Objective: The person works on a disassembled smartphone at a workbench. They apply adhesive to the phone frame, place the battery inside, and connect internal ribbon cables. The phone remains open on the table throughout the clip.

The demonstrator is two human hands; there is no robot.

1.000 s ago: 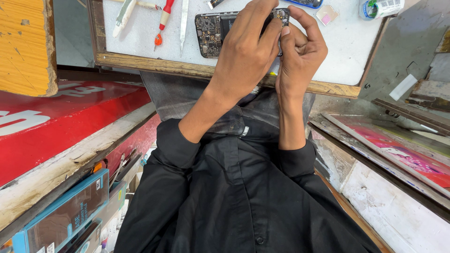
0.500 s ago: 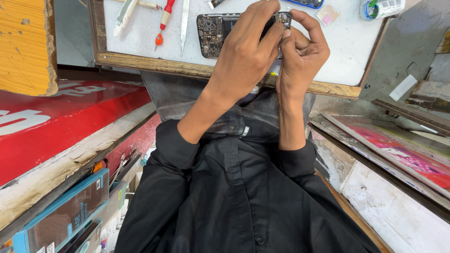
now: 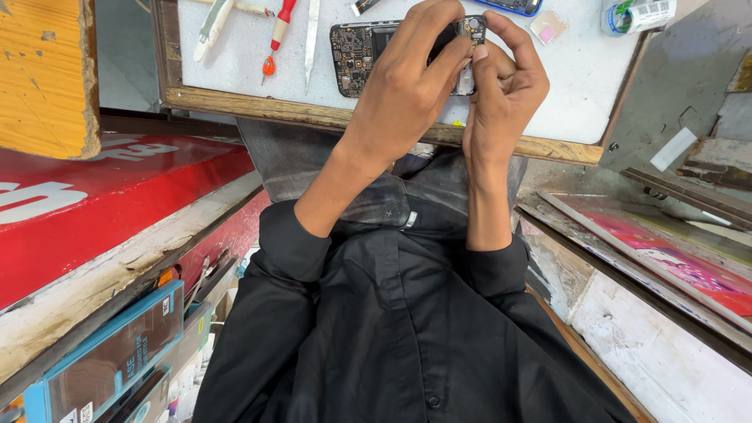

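An opened phone (image 3: 356, 47) with its dark circuit board showing lies on a white work board (image 3: 258, 106) with a wooden frame. My left hand (image 3: 407, 78) reaches over the phone's middle, its fingers curled down on the body. My right hand (image 3: 501, 86) grips the phone's right end, with thumb and forefinger pinched by the camera corner. The two hands touch each other and hide most of the phone's right half. My black sleeves and shirt fill the lower view.
On the board lie a red-handled screwdriver (image 3: 278, 31), a thin metal blade (image 3: 312, 31), a white tool (image 3: 213, 27), a small pink square (image 3: 547, 30) and a tape roll (image 3: 627, 14). A red panel (image 3: 94, 219) stands at left, with blue boxes (image 3: 110, 352) below it.
My right fingers have shifted, so the phone's camera corner now shows between the fingertips. Both hands stay on the phone in nearly the same place.
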